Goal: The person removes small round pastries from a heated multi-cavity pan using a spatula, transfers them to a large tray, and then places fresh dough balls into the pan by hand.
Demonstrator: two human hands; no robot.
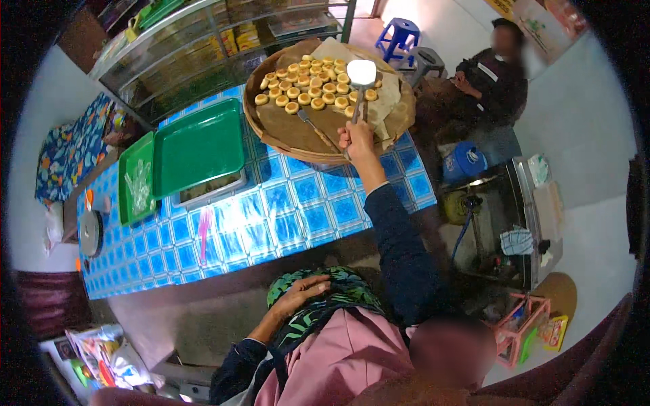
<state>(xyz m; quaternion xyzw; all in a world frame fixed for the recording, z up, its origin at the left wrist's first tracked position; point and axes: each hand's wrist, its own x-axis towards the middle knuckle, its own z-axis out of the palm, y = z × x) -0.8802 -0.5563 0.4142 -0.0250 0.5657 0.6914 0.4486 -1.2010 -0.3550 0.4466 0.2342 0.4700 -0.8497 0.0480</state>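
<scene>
My right hand [358,139] reaches over the near rim of a round woven tray [272,139], its fingers wrapped round the handle of a metal spatula [361,73]. The spatula's wide blade points away from me and shines white with light. Beyond and left of it, many small round browned buns [317,92] lie on brown paper in the tray. A small brush-like tool with a wooden handle [318,130] rests on the paper, left of my right hand. My left hand [299,296] lies on my lap over green patterned cloth, fingers stretched out and holding nothing.
A green tray [200,145] and a lighter green tray [128,203] with clear plastic stand left on the blue checked tablecloth [291,216]. A pink utensil [204,233] lies nearer. Behind is a glass cabinet [176,61]. A person [497,81] sits far right beside a blue stool [398,39].
</scene>
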